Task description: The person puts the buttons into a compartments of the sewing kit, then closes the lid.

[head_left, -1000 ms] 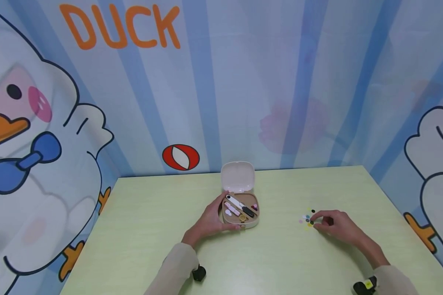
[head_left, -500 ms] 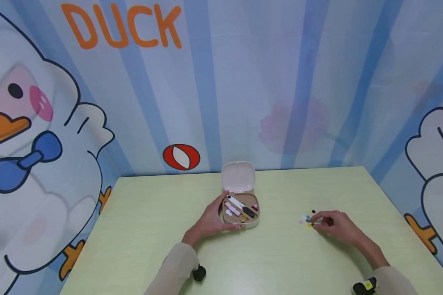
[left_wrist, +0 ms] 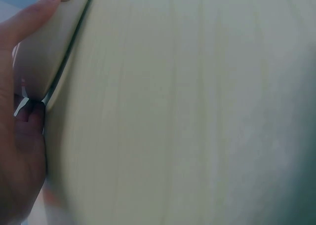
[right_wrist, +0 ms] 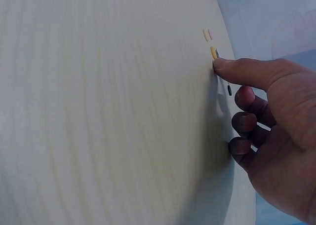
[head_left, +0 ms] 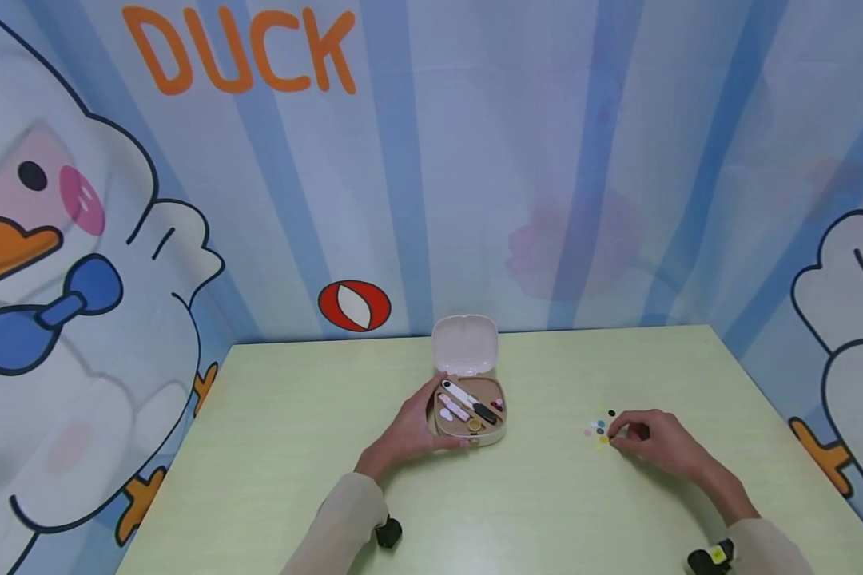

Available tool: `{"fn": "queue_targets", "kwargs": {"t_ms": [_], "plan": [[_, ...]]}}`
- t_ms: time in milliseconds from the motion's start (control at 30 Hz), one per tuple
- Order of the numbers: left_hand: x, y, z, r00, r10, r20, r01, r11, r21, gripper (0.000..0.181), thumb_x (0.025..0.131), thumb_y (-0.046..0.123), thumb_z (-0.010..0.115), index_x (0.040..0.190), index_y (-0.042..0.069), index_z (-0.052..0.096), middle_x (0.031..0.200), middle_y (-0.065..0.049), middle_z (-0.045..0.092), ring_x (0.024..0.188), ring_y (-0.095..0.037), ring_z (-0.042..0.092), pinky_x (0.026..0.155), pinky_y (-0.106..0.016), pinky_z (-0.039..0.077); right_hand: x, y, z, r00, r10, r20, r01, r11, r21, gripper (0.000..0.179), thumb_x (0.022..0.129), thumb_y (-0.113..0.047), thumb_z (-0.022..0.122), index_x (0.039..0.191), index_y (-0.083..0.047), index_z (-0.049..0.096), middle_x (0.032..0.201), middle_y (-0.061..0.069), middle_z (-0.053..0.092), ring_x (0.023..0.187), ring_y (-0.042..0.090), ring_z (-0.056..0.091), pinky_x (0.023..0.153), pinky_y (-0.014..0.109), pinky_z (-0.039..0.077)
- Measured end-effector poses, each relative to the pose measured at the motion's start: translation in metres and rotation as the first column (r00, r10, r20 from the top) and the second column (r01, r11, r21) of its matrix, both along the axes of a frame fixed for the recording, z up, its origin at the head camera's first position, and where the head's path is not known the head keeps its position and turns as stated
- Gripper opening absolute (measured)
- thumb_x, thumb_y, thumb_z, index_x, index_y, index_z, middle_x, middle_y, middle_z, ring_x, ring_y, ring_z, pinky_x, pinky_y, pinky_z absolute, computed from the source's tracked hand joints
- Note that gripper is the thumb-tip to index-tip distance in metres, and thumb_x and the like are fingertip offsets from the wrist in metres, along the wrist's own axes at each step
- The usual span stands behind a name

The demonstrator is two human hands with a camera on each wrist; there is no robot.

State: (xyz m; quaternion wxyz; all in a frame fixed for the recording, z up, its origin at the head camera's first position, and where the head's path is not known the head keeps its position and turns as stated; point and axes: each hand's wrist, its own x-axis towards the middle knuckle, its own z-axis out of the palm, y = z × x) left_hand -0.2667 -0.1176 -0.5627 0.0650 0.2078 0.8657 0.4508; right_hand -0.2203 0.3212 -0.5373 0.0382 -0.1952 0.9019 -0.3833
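Note:
My left hand [head_left: 407, 427] grips the left side of an open two-part box [head_left: 491, 439], with the thumb along its front. Inside the box's tan tray lie a white-and-black slim tool [head_left: 467, 401], a pink-and-white stick [head_left: 452, 407], a gold ring-like piece [head_left: 474, 426], white bits [head_left: 445, 414] and dark red bits [head_left: 497, 404]. To the right, my right hand [head_left: 658, 439] has thumb and index finger brought together on a small black button-like disc [right_wrist: 215, 65], mostly hidden by the fingertips. Another black disc [head_left: 612, 413] lies just behind them.
Several small button-like discs in pink [head_left: 587, 433], yellow [head_left: 601, 440], blue and white lie scattered beside the right fingertips. The pale wooden table [head_left: 539, 511] meets a blue striped backdrop [head_left: 467, 160] with duck drawings behind the box.
My right thumb and index finger have closed together, and the black disc between them is now hidden. The left hand and box stay put.

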Motion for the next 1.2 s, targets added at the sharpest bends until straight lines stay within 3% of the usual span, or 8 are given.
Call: {"fn": "queue_targets", "kwargs": {"t_ms": [700,933,1200], "plan": [[0.000,0.000,-0.002,1.000,0.007,0.003,-0.007,1.000,-0.004,0.125,0.071,0.054,0.094,0.167,0.022,0.021,0.169,0.000,0.030,0.154,-0.022,0.028,0.122,-0.052,0.029,-0.006,-0.003,0.003,0.998,-0.011,-0.056,0.014,0.999,0.050,0.011,0.093,-0.009,0.078,0.092,-0.019,0.073,0.070,-0.007,0.054,0.061,0.006,0.046,0.055,0.025,0.039],[-0.001,-0.001,-0.001,1.000,0.002,-0.001,-0.002,1.000,-0.015,0.125,0.071,0.054,0.093,0.167,0.021,0.020,0.169,0.000,0.029,0.154,-0.021,0.028,0.122,-0.051,0.029,-0.013,-0.013,0.012,0.995,0.010,-0.096,-0.006,0.999,0.051,0.010,0.093,-0.008,0.078,0.092,-0.017,0.073,0.068,-0.008,0.050,0.059,0.004,0.041,0.054,0.025,0.036],[0.001,0.000,0.001,1.000,0.004,0.018,-0.004,1.000,-0.002,0.126,0.071,0.054,0.094,0.167,0.021,0.020,0.169,0.000,0.030,0.154,-0.021,0.029,0.122,-0.050,0.030,-0.024,-0.032,0.024,0.997,0.037,-0.073,-0.034,0.998,0.049,0.008,0.094,-0.010,0.077,0.093,-0.017,0.073,0.066,-0.008,0.048,0.058,0.005,0.040,0.054,0.025,0.036]]}}
